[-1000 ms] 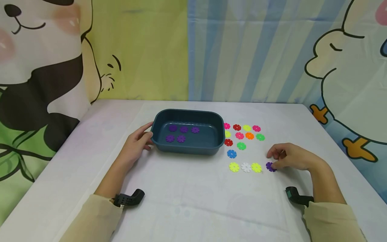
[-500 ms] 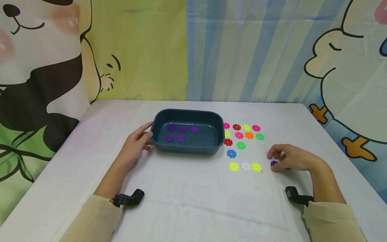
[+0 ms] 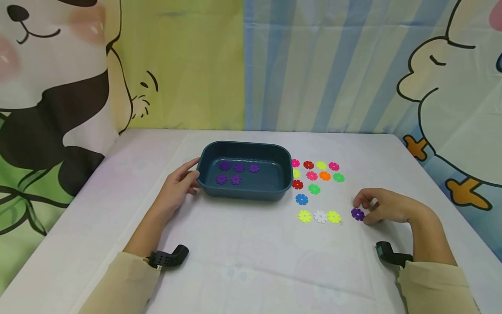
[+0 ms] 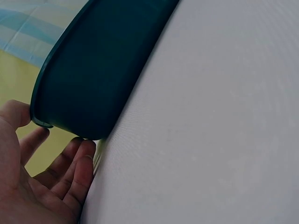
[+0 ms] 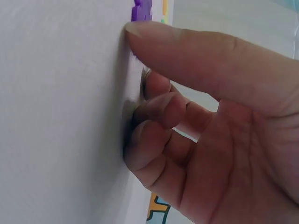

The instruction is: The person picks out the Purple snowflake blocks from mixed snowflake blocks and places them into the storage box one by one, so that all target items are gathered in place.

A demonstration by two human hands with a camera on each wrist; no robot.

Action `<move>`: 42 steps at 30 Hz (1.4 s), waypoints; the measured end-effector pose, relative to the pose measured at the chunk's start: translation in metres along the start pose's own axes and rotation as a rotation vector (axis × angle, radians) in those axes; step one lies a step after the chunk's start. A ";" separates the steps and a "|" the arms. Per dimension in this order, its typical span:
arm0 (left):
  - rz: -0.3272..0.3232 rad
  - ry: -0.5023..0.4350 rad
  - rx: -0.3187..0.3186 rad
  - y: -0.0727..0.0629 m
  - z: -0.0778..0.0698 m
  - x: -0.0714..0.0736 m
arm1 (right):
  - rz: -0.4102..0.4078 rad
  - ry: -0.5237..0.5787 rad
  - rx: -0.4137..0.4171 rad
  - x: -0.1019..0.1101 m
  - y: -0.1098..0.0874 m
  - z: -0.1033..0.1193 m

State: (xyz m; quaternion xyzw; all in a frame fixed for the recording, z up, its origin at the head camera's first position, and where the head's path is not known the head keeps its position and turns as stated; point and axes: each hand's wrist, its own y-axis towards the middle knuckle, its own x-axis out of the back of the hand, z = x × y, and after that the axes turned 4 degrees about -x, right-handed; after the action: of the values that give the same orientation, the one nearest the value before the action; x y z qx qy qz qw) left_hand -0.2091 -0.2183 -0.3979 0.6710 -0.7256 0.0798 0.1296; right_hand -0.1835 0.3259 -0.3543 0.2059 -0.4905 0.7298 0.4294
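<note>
My left hand [image 3: 174, 187] holds the left end of a dark blue-green plastic box [image 3: 243, 193]; in the left wrist view its thumb and fingertips meet the rim and end wall of the box [image 4: 88, 79]. Inside lie several purple snowflake discs [image 3: 239, 167]. At the right, my right hand [image 3: 388, 207] is low over the table, fingers bent, its thumb touching the edge of a dark purple snowflake disc [image 3: 357, 214] that lies flat. In the right wrist view, the thumb [image 5: 187, 51] partly covers that disc [image 5: 142, 10]; the index fingertip sits close beyond it.
Right of the box lie several snowflake discs in pink, red, yellow, orange, green and blue [image 3: 301, 199]. Nearer me a row holds a white disc [image 3: 320, 216] between two yellow ones. Printed cloth [image 3: 188, 65] hangs behind the white table [image 3: 243, 244].
My right hand has shifted slightly right, and the purple disc beneath its thumb has slid right with it. The disc was partly covered by the thumb before. My left hand and the box stay put.
</note>
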 end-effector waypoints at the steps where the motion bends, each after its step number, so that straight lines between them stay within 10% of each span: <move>1: -0.001 -0.003 -0.001 0.000 0.000 0.000 | -0.001 0.004 0.004 0.000 0.000 0.000; 24: 0.004 0.007 -0.001 0.001 -0.002 -0.001 | -0.058 0.133 0.029 -0.003 0.002 -0.003; 42: 0.000 0.001 -0.009 0.002 0.000 0.000 | -0.066 -0.006 0.009 -0.007 0.003 0.015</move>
State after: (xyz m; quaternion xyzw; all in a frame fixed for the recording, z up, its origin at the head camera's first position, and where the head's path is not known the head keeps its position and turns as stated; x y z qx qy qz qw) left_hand -0.2106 -0.2177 -0.3976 0.6703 -0.7261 0.0770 0.1329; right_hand -0.1840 0.3092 -0.3544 0.2260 -0.4813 0.7170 0.4508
